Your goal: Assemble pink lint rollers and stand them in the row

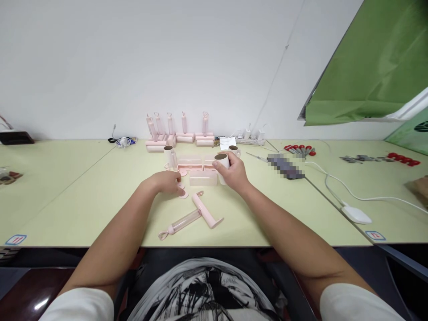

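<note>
In my right hand (234, 173) is a white lint-roller refill roll (223, 161), held upright with its brown cardboard core facing up. My left hand (165, 182) is low over the table, its fingers curled around one of the small pink discs (181, 185); another pink disc (184, 195) lies under the fingertips. Between the hands are a clear cover (203, 178) and open pink roller cases (189, 167). Nearer to me lies a pink lint-roller frame (204, 210) with a clear tube handle (185, 221) ending in a loop.
Several assembled pink lint rollers (204, 139) stand along the wall. More refill rolls are upright at left (169, 154) and behind my right hand. To the right are a power strip (256, 141), a blurred dark object (286, 166), red-ended tools (301, 150) and a white cable (354, 196).
</note>
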Demonstrator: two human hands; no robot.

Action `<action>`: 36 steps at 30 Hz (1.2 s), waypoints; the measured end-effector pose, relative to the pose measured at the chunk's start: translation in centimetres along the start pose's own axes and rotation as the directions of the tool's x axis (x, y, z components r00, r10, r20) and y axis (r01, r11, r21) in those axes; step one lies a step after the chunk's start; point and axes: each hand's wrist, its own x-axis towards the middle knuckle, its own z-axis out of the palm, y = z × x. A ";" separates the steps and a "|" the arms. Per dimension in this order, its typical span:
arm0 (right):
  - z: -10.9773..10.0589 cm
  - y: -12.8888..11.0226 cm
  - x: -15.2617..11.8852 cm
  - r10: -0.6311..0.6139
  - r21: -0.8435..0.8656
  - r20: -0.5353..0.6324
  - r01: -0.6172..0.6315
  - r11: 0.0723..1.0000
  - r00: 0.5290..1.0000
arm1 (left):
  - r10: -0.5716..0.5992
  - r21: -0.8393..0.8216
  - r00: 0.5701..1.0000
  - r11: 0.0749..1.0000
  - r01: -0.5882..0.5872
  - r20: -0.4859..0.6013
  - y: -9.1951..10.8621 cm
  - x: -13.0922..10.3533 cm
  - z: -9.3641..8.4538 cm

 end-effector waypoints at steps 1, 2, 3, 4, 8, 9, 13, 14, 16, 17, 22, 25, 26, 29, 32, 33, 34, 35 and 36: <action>0.0 0.1 0.0 -0.002 -0.002 -0.002 0.002 1.000 1.000 | 0.013 -0.003 1.000 1.000 -0.013 0.023 -0.2 0.0 0.0; 0.0 0.1 0.0 -0.007 -0.009 -0.005 0.007 1.000 1.000 | 0.022 -0.006 0.999 1.000 -0.022 0.037 -0.3 0.0 0.0; 0.0 0.1 0.0 -0.014 -0.018 -0.010 0.013 1.000 1.000 | 0.029 -0.009 0.999 1.000 -0.028 0.046 -0.3 0.0 0.1; 0.0 0.1 0.1 -0.020 -0.030 -0.015 0.019 0.999 1.000 | 0.033 -0.011 0.998 0.999 -0.033 0.051 -0.4 0.1 0.2; -0.1 0.0 0.1 -0.017 -0.074 -0.055 0.013 0.997 0.998 | 0.033 -0.002 0.998 0.999 -0.033 0.047 0.1 0.2 0.5; -0.2 0.0 0.1 -0.014 -0.077 -0.063 0.009 0.997 0.998 | 0.034 0.000 0.998 0.999 -0.034 0.046 0.2 0.2 0.5; -0.2 -0.2 0.1 -0.015 -0.076 -0.074 0.009 0.997 0.997 | 0.054 0.001 0.997 0.999 -0.054 0.049 0.7 0.0 0.6; -0.2 -0.3 0.1 -0.016 -0.079 -0.085 0.010 0.997 0.996 | 0.058 0.002 0.997 0.998 -0.058 0.054 0.7 0.0 0.6; -0.4 -0.3 0.2 -0.012 -0.091 -0.121 0.001 0.996 0.993 | 0.059 0.015 0.996 0.998 -0.060 0.063 0.8 -0.1 0.6; -0.4 -0.3 0.3 -0.003 -0.100 -0.140 -0.011 0.995 0.990 | 0.056 0.027 0.996 0.998 -0.058 0.064 0.9 -0.2 0.6; -0.8 0.2 0.8 0.076 -0.177 -0.176 -0.108 0.978 0.981 | 0.040 0.064 0.998 0.997 -0.043 0.044 1.7 -0.7 0.3; -0.8 0.5 1.0 0.159 -0.242 -0.138 -0.188 0.952 0.978 | 0.034 0.080 0.998 0.996 -0.037 0.047 2.2 -1.0 0.1; -0.8 0.5 1.0 0.190 -0.264 -0.117 -0.215 0.940 0.975 | 0.034 0.087 0.998 0.996 -0.038 0.045 2.3 -1.0 0.1; -0.8 0.7 1.1 0.266 -0.313 -0.062 -0.272 0.910 0.962 | 0.033 0.097 0.999 0.995 -0.037 0.034 2.5 -1.0 0.2; -0.8 0.8 1.2 0.297 -0.336 -0.032 -0.290 0.896 0.954 | 0.032 0.081 0.999 0.996 -0.033 0.012 2.5 -0.6 0.6; -0.8 0.8 1.2 0.303 -0.340 -0.025 -0.293 0.894 0.953 | 0.033 0.074 0.999 0.997 -0.034 0.006 2.6 -0.5 0.7; -0.8 0.8 1.2 0.305 -0.344 -0.019 -0.292 0.892 0.952 | 0.036 0.069 0.999 0.997 -0.035 0.000 2.7 -0.4 0.9; -0.8 0.8 1.2 0.302 -0.346 -0.014 -0.288 0.893 0.953 | 0.039 0.066 0.999 0.997 -0.038 -0.005 2.8 -0.3 1.0; -0.8 0.8 1.1 0.297 -0.348 -0.009 -0.281 0.894 0.955 | 0.044 0.065 0.999 0.997 -0.043 -0.014 2.9 -0.2 1.1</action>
